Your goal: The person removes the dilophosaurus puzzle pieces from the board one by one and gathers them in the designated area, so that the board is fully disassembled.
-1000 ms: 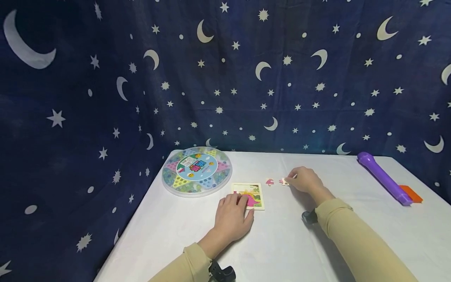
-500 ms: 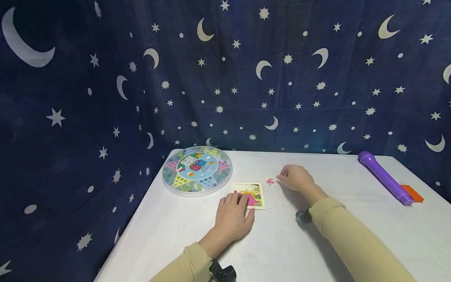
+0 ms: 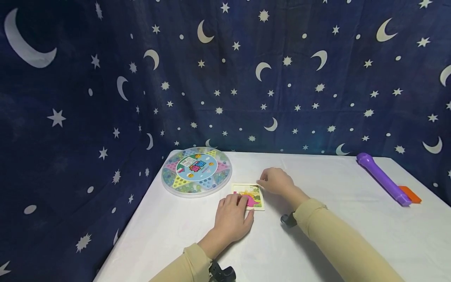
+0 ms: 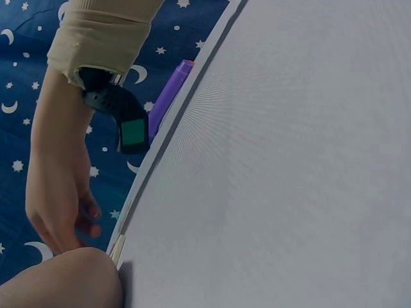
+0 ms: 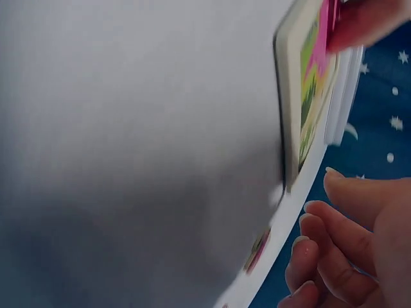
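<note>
A small square picture puzzle [image 3: 258, 192] with a cream frame and a pink dinosaur lies on the white table. My left hand [image 3: 232, 219] rests on its lower left part, fingers over the picture. My right hand [image 3: 278, 182] is at the puzzle's upper right corner, fingertips right by the frame. In the right wrist view, the thumb and fingers of the right hand [image 5: 353, 237] stand apart with nothing visible between them. A loose puzzle piece [image 5: 258, 250] lies on the table beyond the frame; the head view hides it behind the right hand.
A round Chinese checkers box [image 3: 197, 172] with a clear lid lies at the back left. Toward the right edge are a purple stick [image 3: 384, 179] with a rounded end and an orange flat piece [image 3: 410, 194]. A dark starry curtain [image 3: 225, 78] hangs behind the table.
My right hand has moved left across the loose pieces to the puzzle's corner, and now covers the pieces in the head view. The left hand has stayed on the puzzle.
</note>
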`<state>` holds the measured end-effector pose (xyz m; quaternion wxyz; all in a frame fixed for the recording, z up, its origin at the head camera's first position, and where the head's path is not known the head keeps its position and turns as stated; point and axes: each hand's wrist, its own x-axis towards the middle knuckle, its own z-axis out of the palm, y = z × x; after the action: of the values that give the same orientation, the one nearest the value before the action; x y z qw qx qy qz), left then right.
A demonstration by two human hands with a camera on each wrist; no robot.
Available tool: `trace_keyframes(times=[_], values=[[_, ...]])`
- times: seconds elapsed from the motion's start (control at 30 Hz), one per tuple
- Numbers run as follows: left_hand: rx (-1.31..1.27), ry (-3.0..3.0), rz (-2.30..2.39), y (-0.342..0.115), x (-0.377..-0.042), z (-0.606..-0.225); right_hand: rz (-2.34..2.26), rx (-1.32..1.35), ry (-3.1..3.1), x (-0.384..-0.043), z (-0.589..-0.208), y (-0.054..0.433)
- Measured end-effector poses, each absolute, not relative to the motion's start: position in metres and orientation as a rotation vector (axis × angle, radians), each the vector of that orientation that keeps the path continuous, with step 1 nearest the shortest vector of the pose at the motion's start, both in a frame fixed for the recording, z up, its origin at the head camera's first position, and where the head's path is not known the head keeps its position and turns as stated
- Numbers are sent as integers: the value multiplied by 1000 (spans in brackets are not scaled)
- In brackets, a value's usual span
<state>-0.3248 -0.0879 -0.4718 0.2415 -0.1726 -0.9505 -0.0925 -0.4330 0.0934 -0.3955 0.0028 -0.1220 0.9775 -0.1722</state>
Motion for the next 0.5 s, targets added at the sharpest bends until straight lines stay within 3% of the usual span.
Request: trace_keyframes(times=[0.5], values=[[-468, -2616, -217, -88, -325, -472, -402, -409, 3067, -429, -402, 68]])
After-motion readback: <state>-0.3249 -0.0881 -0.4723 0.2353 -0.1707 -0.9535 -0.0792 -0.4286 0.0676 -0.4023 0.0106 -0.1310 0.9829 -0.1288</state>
